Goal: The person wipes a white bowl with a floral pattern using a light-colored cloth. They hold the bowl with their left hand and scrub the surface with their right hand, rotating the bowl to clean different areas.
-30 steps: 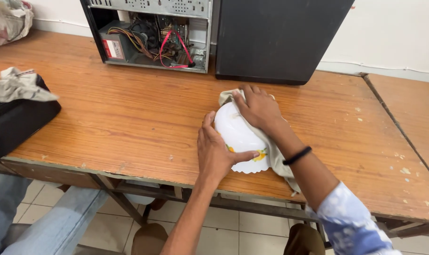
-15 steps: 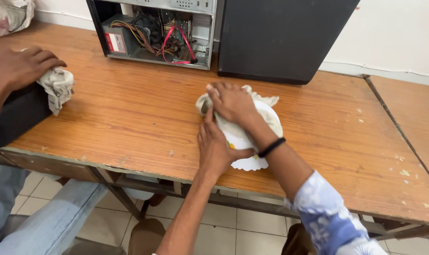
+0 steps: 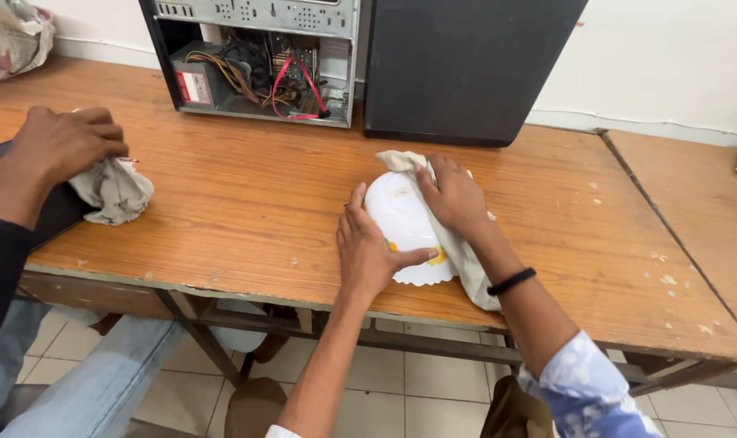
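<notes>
A white plate [image 3: 401, 217] with a scalloped rim and a yellow mark lies face down near the front edge of a wooden table [image 3: 255, 203]. My left hand [image 3: 367, 247] presses flat on its left side, thumb across the near rim. My right hand [image 3: 453, 195] holds a pale cloth [image 3: 461, 251] against the plate's right side; the cloth trails under my wrist toward the table edge. A black band circles my right wrist.
An open computer case [image 3: 263, 57] with coloured cables stands at the back, a black panel [image 3: 466, 65] beside it. At left another person's hand [image 3: 64, 142] presses a grey rag [image 3: 113, 191] on the table. A second table [image 3: 701, 211] adjoins on the right.
My right hand with the cloth has slid across the plate. The other person's hand with a rag has come into view at left. The view has shifted.
</notes>
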